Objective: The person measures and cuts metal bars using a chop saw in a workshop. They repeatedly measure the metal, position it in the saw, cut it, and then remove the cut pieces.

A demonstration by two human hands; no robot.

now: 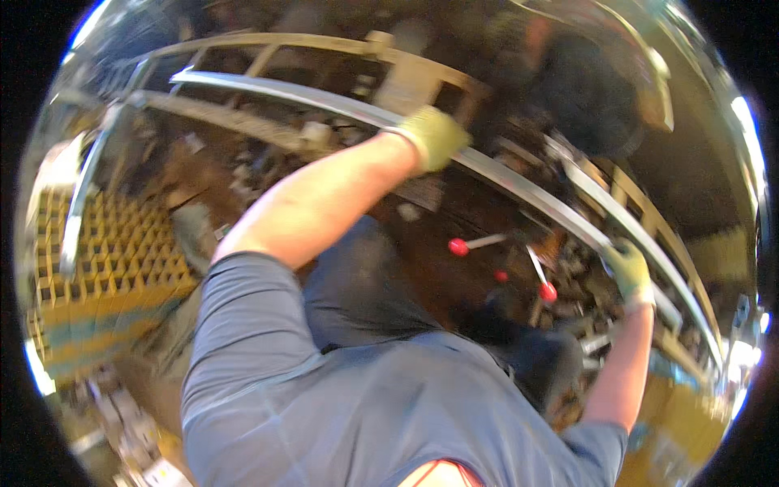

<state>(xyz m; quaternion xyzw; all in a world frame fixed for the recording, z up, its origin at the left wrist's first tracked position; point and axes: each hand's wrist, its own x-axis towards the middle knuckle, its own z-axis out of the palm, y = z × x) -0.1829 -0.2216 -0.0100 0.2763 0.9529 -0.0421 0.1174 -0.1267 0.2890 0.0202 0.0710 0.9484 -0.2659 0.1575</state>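
2 red-knobbed levers [548, 290] sit before me | my right gloved hand [630, 274] closes round the long metal bar [523, 189] towards its right end | my left gloved hand [434, 140] grips it farther out, nearer mid-length | long axis slants far-left to near-right | 2nd pale bar [629, 216] lies just beyond my right

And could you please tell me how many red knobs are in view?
3: left knob, right knob and smaller middle knob, all below the held bar in the picture. Others may be hidden.
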